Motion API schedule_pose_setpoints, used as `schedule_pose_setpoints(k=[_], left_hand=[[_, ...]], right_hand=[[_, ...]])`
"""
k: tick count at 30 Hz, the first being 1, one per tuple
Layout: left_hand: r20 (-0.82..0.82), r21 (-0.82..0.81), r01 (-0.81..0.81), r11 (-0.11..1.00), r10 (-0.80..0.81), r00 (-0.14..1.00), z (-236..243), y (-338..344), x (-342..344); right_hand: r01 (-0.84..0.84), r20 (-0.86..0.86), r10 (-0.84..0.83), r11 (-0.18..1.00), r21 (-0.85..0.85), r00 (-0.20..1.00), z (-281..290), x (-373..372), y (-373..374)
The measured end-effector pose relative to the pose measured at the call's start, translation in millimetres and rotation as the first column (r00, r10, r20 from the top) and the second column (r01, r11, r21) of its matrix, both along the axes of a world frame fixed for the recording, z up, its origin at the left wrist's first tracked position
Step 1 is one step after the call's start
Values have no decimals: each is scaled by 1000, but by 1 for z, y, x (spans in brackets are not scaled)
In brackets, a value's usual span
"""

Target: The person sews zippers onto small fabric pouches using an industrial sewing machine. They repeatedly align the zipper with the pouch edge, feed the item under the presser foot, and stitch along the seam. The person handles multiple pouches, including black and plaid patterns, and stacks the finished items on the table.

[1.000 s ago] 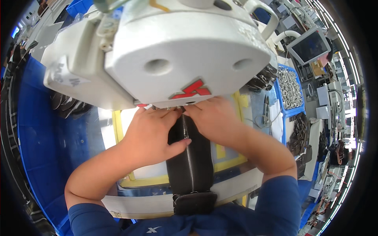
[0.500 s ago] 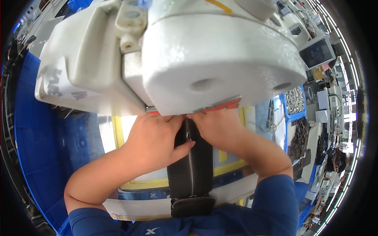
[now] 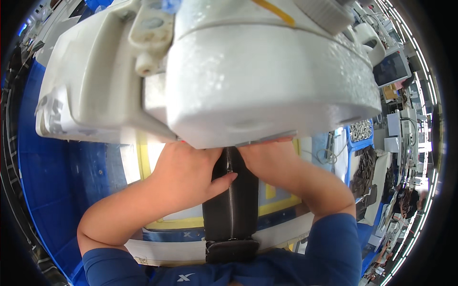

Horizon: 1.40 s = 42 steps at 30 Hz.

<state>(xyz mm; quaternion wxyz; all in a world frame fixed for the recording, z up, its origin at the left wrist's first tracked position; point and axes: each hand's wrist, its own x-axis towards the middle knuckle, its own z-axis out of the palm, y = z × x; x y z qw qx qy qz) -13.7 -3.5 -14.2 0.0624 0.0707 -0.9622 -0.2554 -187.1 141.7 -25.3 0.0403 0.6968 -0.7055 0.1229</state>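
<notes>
A long black zippered piece [image 3: 244, 205], perhaps part of a bag, runs from near my body to under the white sewing machine head [image 3: 272, 86]. Its metal zipper [image 3: 231, 205] lies lengthwise up the middle. On the left side of the piece is my left hand [image 3: 186, 169], closed on it, with the thumb laid across the zipper. My right hand [image 3: 269, 161] is closed on the far right edge. The machine head covers most fingertips of both hands and the far end of the piece. A black zippered end [image 3: 233, 250] hangs over the table's near edge.
Yellow tape [image 3: 179, 222] frames the pale work surface. A blue bin wall [image 3: 47, 167] curves along the left. At right stand a blue tray [image 3: 361, 136] of metal rings, a pile of dark pieces [image 3: 362, 167] and a screen [image 3: 392, 68].
The machine head appears larger and lower in view and now covers more of my fingers. Both hands keep nearly the same place on the black piece.
</notes>
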Motion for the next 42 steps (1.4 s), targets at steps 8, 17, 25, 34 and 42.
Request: schedule_pose_setpoints(k=[8,17,25,34,42], left_hand=[[5,20,-5,1000,5,1000,1,0,-1],[120,-63,-22,998,30,992,3,2,2],[57,-110,20,994,-14,998,-3,6,5],[-28,-236,46,971,-54,998,-9,19,10],[44,-204,75,976,-67,997,-13,24,13]], right_hand=[[-4,39,3,1000,23,999,1,-1,1],[5,55,-6,1000,17,998,2,0,-1],[-16,6,15,995,98,1000,6,2,8],[-57,62,48,985,161,997,10,9,19],[-82,84,65,969,231,994,20,14,20]])
